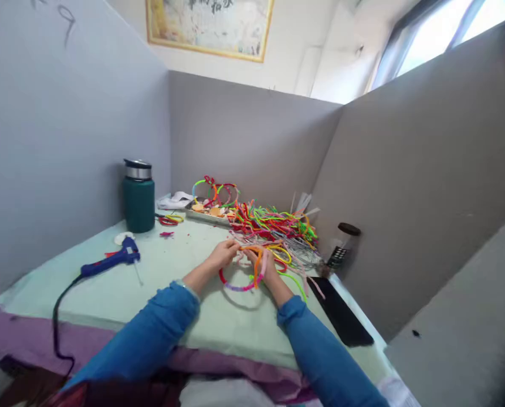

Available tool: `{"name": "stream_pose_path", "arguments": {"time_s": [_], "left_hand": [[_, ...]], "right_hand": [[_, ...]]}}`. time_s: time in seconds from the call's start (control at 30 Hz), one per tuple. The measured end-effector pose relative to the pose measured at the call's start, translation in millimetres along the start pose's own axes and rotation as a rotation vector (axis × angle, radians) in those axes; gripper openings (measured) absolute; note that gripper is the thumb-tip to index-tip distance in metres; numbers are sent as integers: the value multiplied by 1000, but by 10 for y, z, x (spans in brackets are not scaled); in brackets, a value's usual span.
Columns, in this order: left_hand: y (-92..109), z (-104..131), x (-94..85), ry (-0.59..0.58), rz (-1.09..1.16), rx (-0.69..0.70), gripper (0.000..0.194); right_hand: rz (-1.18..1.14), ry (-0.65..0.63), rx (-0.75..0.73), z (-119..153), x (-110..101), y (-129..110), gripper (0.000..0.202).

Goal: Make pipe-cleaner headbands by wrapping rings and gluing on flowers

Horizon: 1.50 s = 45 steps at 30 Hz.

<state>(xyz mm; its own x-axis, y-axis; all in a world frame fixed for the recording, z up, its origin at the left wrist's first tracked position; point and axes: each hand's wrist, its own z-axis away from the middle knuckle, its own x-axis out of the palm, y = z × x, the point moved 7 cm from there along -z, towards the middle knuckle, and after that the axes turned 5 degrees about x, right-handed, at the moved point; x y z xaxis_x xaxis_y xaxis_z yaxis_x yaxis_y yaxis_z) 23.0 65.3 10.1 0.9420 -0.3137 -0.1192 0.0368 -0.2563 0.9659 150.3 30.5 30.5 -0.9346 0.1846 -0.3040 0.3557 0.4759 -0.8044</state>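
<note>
Head camera, looking down: near the frame's centre both hands meet over a hoop of pipe cleaners (239,284) lying on the pale green table (171,282). The left hand (223,254) has its fingers curled closed on the hoop's upper left end; the right hand (264,264) is likewise closed around an orange pipe cleaner (257,265) that bends down across the hoop. The hoop is a fuzzy ring, red along its left arc and purple along the bottom. Just behind the hands, right of centre, sprawls a tangled pile of pipe cleaners (277,226). Further left lie a blue glue gun (110,261) and a dark green flask (138,198). At the upper edge, writing on a framed picture (210,25) is too blurred to read.
</note>
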Motion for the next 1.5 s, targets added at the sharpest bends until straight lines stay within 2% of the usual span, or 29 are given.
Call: {"name": "stream_pose_path", "arguments": {"time_s": [0.17,0.27,0.37,0.47,0.63,0.8,0.93,1.07,1.3,1.5], "left_hand": [[19,84,58,-89,107,-54,28],[55,148,126,-184,161,-87,30],[70,196,167,-228,151,-131,28],[87,202,190,-237,115,-116,24],[142,169,190,-209,-21,16,26],[161,158,151,-144,-70,33,29],[167,147,138,-148,-41,29,32],[117,138,101,-142,28,-41,36],[52,167,166,-262,92,-119,40],[73,218,237,-356,27,-114,36]], "right_hand": [[-141,-34,48,-26,51,152,22],[-239,-62,100,-11,88,153,23],[-248,-46,151,19,82,115,21],[-233,-21,139,40,51,42,19],[-247,-5,119,36,39,35,20],[-295,-92,212,15,103,171,24],[-344,-191,225,27,106,156,22],[-489,-314,289,56,141,170,32],[-646,-155,406,-7,65,334,22],[-643,-231,478,48,160,312,32]]}}
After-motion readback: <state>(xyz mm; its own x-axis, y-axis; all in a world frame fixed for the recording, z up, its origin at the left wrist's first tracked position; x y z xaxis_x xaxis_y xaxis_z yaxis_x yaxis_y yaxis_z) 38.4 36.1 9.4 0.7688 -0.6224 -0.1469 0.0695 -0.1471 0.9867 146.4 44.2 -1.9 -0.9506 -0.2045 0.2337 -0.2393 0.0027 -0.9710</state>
